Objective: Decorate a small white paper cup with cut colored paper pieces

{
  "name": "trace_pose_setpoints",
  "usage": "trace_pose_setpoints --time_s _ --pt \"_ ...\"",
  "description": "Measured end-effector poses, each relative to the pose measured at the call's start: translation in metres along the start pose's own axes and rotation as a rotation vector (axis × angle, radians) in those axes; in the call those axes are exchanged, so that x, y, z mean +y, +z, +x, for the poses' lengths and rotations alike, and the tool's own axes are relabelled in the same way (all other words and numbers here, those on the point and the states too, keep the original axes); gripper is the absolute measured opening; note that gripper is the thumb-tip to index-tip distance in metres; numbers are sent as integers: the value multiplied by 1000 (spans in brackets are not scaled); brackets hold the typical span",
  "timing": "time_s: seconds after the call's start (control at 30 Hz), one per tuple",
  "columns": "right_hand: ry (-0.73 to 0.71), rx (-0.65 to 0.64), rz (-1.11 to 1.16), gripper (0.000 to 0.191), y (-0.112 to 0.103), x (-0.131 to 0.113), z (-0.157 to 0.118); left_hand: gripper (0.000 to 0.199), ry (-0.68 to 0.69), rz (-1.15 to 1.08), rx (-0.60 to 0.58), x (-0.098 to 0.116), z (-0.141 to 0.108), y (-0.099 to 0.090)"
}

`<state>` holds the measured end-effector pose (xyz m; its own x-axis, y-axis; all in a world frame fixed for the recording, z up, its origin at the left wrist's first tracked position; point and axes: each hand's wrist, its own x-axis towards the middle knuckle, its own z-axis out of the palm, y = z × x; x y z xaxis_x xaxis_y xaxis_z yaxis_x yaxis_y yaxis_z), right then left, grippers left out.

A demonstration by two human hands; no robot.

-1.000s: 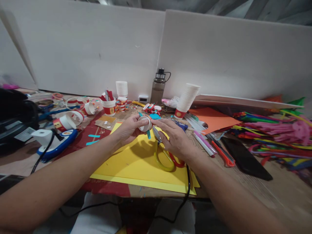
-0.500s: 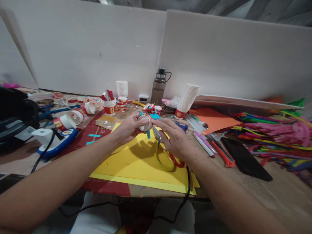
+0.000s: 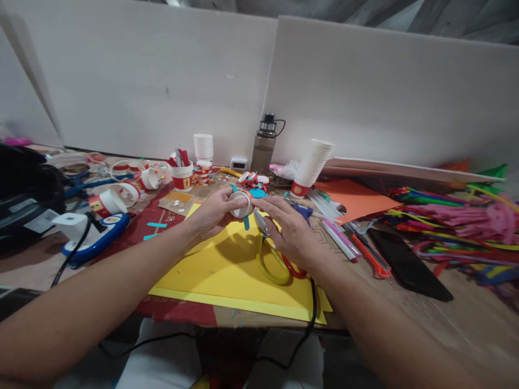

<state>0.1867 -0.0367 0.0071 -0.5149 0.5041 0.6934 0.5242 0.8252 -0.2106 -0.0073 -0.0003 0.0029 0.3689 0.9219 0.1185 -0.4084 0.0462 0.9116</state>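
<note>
My left hand is closed round a small white paper cup piece with blue strips sticking out of it, its round opening facing me. My right hand touches the far right side of the same piece with its fingertips, the fingers stretched and close together. A blue round shape shows just behind the fingertips. Under my right hand, scissors with yellow and red handles lie on yellow paper sheets.
Behind stand a bottle, a tall cup stack and a cup with red-handled tools. A blue-and-white device and cut cups lie left. Markers, a red cutter, a black phone and pipe cleaners lie right.
</note>
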Motion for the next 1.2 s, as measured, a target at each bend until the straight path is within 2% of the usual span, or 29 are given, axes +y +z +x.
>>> trace_pose_setpoints --time_s 0.27,0.6,0.87,1.03,1.1,1.2 --pt "63 14 80 40 -2 -3 2 37 -4 1 -22 0 0 -1" --pt "357 185 345 13 1 -7 9 40 -56 39 -45 -4 -2 4" --pt "540 148 442 5 0 -11 10 37 -73 110 -108 -9 -1 -1" --pt "639 57 529 5 -2 -7 11 39 -55 246 -119 -7 0 -2" --pt "659 39 587 6 -2 -7 12 41 -62 291 -118 -4 -1 -1" --pt "628 99 673 8 -1 -10 11 44 -88 236 -107 -1 -2 1"
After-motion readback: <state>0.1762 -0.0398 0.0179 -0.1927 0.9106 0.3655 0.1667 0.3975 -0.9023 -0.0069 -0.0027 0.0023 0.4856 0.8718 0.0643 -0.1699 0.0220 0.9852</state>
